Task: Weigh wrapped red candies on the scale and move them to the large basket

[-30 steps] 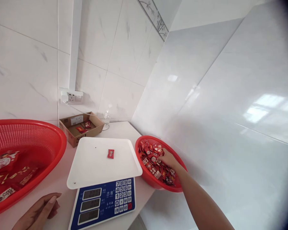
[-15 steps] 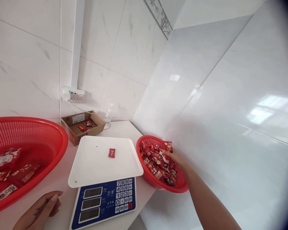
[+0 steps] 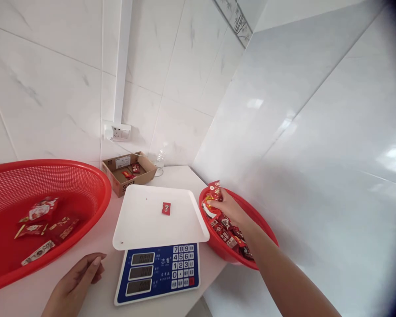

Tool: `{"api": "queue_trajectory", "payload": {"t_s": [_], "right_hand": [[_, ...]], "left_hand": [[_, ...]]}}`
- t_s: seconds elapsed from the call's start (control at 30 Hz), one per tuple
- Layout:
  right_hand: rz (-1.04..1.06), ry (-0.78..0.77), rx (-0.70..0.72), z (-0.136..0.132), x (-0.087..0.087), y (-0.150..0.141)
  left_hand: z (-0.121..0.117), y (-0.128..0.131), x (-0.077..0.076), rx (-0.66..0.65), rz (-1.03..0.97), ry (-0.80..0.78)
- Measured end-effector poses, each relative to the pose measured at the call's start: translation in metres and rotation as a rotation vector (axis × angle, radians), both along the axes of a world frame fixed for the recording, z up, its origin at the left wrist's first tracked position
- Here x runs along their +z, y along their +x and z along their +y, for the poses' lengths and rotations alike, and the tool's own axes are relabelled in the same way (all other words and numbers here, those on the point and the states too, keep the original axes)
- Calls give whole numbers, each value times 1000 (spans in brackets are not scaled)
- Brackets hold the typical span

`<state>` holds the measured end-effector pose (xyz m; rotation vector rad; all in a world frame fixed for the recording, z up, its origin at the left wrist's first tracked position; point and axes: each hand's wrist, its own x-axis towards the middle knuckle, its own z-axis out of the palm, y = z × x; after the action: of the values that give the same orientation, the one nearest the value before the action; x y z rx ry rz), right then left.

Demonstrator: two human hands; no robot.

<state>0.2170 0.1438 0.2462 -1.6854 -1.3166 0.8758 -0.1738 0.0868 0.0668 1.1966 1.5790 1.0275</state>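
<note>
My right hand (image 3: 230,208) grips a red snack packet (image 3: 212,194) by its side, above the left part of the smaller red basket (image 3: 267,223). Many small red wrapped packets (image 3: 225,230) fill that basket; my hand and forearm hide some of them. Left of it, a digital scale (image 3: 165,262) with a blue keypad panel carries a white weighing tray (image 3: 141,229). One small red packet (image 3: 166,208) lies on the tray. My left hand (image 3: 79,279) is loosely closed beside the scale's left edge, fingers curled together with nothing visible in them.
A large red basket (image 3: 100,180) with several red packets stands on the left of the white table (image 3: 180,172). Behind the scale are a cardboard box (image 3: 141,179) holding a few packets and a clear plastic bottle (image 3: 161,157). A cable runs from the wall socket (image 3: 118,132).
My right hand has moved left within the basket and lifted a red packet above the others. The view has turned slightly left. My left hand keeps its curled pose.
</note>
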Motion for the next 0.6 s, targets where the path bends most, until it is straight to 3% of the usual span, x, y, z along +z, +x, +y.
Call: {"api": "queue_trajectory", "payload": {"t_s": [0.13, 0.33, 0.47, 0.6], "right_hand": [[-111, 3, 159, 9, -5, -40], [-179, 12, 219, 16, -6, -59], [-294, -5, 168, 12, -1, -51], [-455, -18, 48, 6, 0, -15]], "left_hand": [[-4, 4, 19, -1, -34, 17], [-8, 8, 33, -15, -25, 1], [-8, 7, 31, -21, -22, -4], [-5, 1, 16, -37, 3, 9]]}}
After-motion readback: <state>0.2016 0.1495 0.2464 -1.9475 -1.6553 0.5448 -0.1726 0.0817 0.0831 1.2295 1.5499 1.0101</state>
